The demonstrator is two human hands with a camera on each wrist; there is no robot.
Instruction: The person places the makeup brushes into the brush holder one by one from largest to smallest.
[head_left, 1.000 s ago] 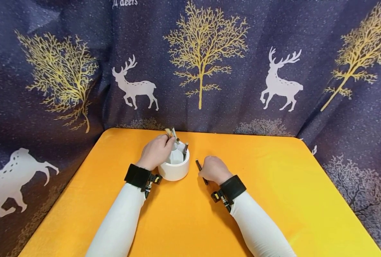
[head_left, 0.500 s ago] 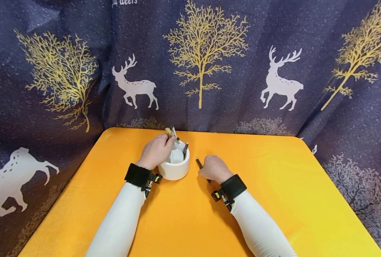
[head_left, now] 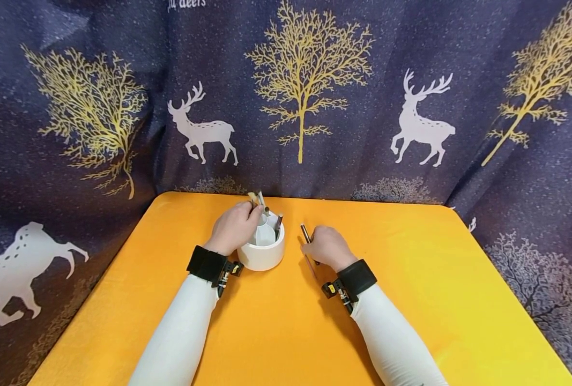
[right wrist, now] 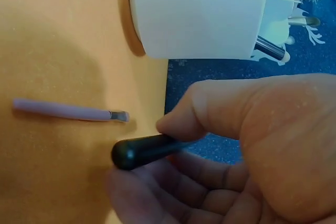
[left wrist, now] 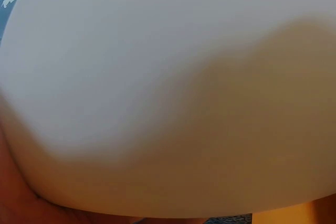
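A round white brush holder (head_left: pixel 261 260) with inner compartments stands on the table, and several makeup brushes (head_left: pixel 278 221) poke out of it. My left hand (head_left: pixel 235 228) grips its left rim; the holder's wall (left wrist: pixel 105 77) fills most of the left wrist view, hiding most of that hand. To the right, my right hand (head_left: pixel 329 246) pinches a makeup brush (head_left: pixel 306 233) between thumb and fingers. Its black, rounded handle end (right wrist: pixel 139 151) points toward the right wrist camera. Below that hand a pink makeup brush (right wrist: pixel 63 109) lies flat on the table.
The table (head_left: pixel 266 332) has an orange cover. Behind it hangs a dark blue curtain (head_left: pixel 247 64) printed with deer and trees. A wrist camera on a black band (head_left: pixel 355 276) sits at each wrist.
My right hand has moved slightly away and to the right, lifting the black-handled makeup brush. The pink brush beneath now shows. My left hand and the holder have stayed put.
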